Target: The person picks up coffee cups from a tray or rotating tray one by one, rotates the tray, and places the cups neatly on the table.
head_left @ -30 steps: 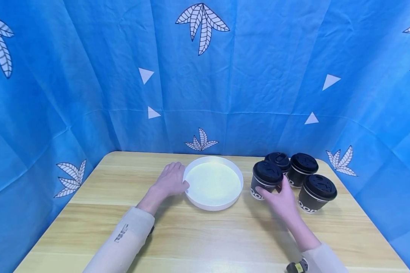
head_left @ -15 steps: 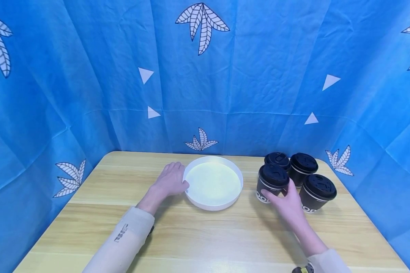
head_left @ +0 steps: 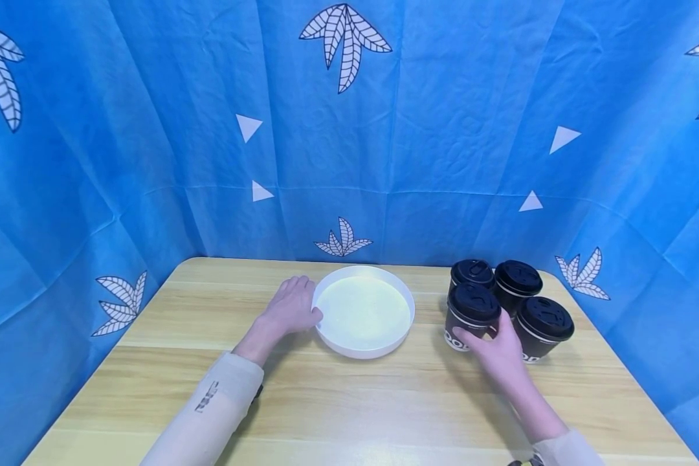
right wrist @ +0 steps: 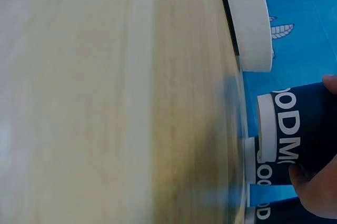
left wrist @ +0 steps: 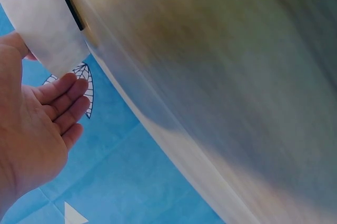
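Note:
My right hand grips a dark paper coffee cup with a black lid, thumb on its near side. In the right wrist view, the white base of this coffee cup is raised a little off the tabletop, and the cup stays upright. Three similar lidded cups stand around it: one behind, one at the back right, one to the right. My left hand holds the left side of a round white tray, thumb over the rim and fingers along the outer wall. Nothing lies in the tray.
The light wooden table ends at a blue curtain with leaf and triangle prints, which rises behind it and along both sides. The standing cups are grouped near the back right corner, close beside the held one.
My right hand has carried the held coffee cup to the right and slightly toward me, close to the other cups. The left hand and the tray have stayed in place.

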### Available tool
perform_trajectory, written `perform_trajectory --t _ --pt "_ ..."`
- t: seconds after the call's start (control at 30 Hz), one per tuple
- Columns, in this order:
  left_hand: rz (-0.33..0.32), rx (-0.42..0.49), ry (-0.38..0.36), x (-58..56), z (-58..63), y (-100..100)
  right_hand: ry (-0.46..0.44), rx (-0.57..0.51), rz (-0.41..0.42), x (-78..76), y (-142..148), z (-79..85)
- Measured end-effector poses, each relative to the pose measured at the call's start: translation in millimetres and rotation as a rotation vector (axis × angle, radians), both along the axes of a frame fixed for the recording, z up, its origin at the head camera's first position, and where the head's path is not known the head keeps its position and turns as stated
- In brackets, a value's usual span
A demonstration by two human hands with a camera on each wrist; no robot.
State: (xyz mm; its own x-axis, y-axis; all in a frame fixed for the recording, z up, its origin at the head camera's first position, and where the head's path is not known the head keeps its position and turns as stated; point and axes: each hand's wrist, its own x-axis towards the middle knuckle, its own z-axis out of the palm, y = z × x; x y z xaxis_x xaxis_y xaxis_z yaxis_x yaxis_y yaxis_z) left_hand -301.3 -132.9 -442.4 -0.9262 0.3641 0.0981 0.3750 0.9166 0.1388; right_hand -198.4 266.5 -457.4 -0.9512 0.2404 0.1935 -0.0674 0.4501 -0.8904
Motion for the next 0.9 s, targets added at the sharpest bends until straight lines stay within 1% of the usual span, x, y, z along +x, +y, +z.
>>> perform_trajectory --t 0.3,0.53,0.73,0.9 --pt "-0.002 0.0 0.006 -0.5 0.6 0.0 0.004 0.038 0.005 2.9 6.2 -1.1" --pt "-0.007 0.003 0.008 0.0 1.1 0.2 -0.014 0.031 0.0 5.7 9.9 -1.1" --pt "0.002 0.007 -0.011 0.0 1.4 0.4 -0.02 0.009 0.005 6.1 12.1 -1.4" --pt "0.005 0.005 -0.016 0.4 2.0 0.7 -0.024 0.019 -0.007 6.8 13.7 -2.0"
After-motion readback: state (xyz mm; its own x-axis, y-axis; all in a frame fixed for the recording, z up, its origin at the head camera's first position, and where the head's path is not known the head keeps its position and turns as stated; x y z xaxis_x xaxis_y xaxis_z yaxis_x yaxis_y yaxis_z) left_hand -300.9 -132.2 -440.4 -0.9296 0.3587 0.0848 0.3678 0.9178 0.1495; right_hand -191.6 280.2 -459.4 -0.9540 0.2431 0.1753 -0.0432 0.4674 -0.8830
